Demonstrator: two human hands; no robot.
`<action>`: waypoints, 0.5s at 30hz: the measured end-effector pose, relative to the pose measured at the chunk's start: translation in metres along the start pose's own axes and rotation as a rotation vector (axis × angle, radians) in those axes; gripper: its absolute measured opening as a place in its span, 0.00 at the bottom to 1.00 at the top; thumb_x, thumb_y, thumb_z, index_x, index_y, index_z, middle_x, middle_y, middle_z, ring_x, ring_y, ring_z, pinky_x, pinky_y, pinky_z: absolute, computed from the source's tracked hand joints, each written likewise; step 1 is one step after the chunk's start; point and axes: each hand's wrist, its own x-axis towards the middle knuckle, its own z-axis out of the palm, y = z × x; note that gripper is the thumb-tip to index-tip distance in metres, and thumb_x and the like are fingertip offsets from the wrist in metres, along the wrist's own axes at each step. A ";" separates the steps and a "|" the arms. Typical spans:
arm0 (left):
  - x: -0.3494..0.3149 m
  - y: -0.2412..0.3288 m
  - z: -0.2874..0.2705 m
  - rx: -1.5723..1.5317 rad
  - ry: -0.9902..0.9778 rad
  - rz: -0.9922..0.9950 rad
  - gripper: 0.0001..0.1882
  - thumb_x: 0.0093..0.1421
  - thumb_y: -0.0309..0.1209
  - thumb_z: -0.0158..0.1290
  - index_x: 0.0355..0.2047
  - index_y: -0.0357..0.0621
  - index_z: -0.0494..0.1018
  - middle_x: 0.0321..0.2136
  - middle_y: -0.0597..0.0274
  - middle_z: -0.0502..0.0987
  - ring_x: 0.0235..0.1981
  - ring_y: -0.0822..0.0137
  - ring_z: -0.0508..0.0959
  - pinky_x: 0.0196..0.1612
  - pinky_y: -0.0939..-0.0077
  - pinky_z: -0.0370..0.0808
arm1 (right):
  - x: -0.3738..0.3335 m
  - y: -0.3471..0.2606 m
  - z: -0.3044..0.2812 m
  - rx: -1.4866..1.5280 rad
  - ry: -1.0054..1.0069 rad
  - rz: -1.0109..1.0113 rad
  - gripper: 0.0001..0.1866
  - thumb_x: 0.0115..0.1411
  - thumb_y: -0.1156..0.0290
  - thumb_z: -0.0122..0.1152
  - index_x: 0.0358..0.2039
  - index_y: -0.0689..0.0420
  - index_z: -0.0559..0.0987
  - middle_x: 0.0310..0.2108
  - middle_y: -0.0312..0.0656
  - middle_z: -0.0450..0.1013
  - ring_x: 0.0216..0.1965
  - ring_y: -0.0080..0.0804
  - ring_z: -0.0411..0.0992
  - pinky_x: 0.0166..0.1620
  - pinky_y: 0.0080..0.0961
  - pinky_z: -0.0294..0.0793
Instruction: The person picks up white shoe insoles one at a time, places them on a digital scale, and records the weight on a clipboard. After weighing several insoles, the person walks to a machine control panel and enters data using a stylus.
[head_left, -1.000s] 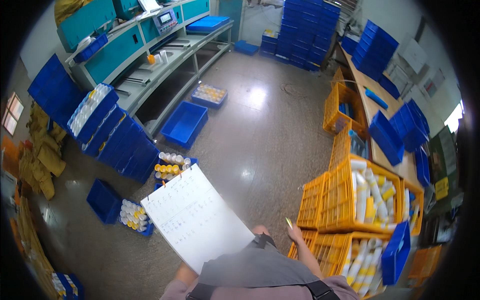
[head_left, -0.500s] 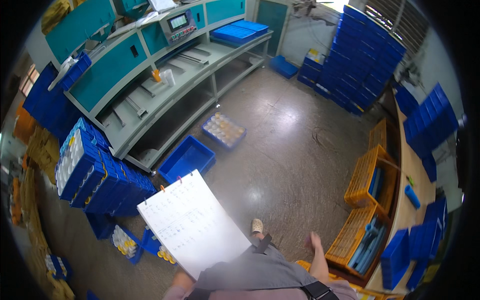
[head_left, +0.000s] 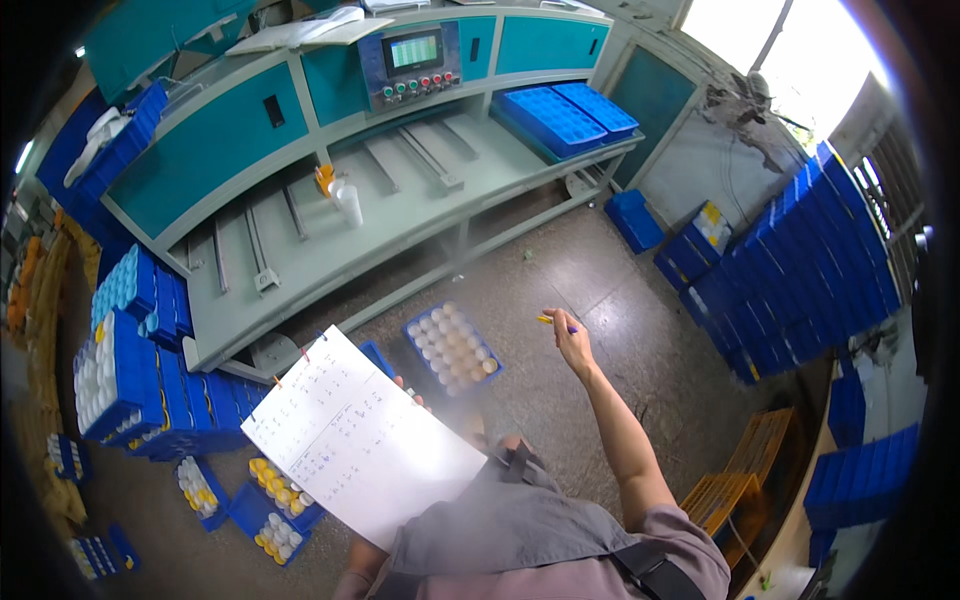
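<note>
A white paper pad (head_left: pixel 375 450) with handwritten lines and small coloured clips along its top edge is tilted in front of my body. The fingertips of my left hand (head_left: pixel 417 395) curl over its right edge; the rest of that hand is hidden beneath the pad. Out to the right, my right hand (head_left: pixel 573 345) is raised above the floor with its fingers closed around a pen (head_left: pixel 546 319), whose yellow end sticks out to the left. Beyond the pad, a blue crate of pale round cups (head_left: pixel 452 350) rests on the floor.
A long grey-and-teal machine (head_left: pixel 390 215) with a control screen runs across the front. White cups (head_left: pixel 347 203) and blue trays (head_left: pixel 560 118) sit on its bench. Blue crates (head_left: pixel 790 270) are stacked at right, more crates (head_left: pixel 185 400) at left. An orange basket (head_left: pixel 722 500) stands lower right.
My right hand has come up and forward from my side, with the pen now showing in it. The view has shifted toward the machine, and left fingertips now show at the pad's edge.
</note>
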 end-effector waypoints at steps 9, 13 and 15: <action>0.166 0.102 0.014 0.277 0.071 0.156 0.32 0.74 0.58 0.39 0.73 0.63 0.59 0.68 0.44 0.64 0.73 0.42 0.57 0.73 0.31 0.52 | 0.293 -0.111 0.029 0.163 -0.012 -0.320 0.13 0.72 0.63 0.59 0.46 0.60 0.83 0.28 0.32 0.74 0.29 0.19 0.70 0.34 0.21 0.71; 0.261 0.130 0.004 0.250 0.173 0.276 0.32 0.74 0.58 0.38 0.73 0.61 0.60 0.67 0.44 0.65 0.71 0.43 0.59 0.72 0.32 0.54 | 0.474 -0.169 0.067 0.156 -0.041 -0.596 0.13 0.74 0.63 0.56 0.49 0.58 0.82 0.35 0.34 0.76 0.34 0.17 0.71 0.36 0.17 0.70; 0.312 0.141 0.007 0.273 0.206 0.350 0.32 0.74 0.58 0.38 0.72 0.60 0.60 0.66 0.44 0.66 0.71 0.43 0.60 0.71 0.32 0.55 | 0.563 -0.206 0.094 0.161 -0.034 -0.796 0.12 0.73 0.67 0.58 0.50 0.59 0.82 0.36 0.37 0.75 0.34 0.19 0.71 0.37 0.20 0.70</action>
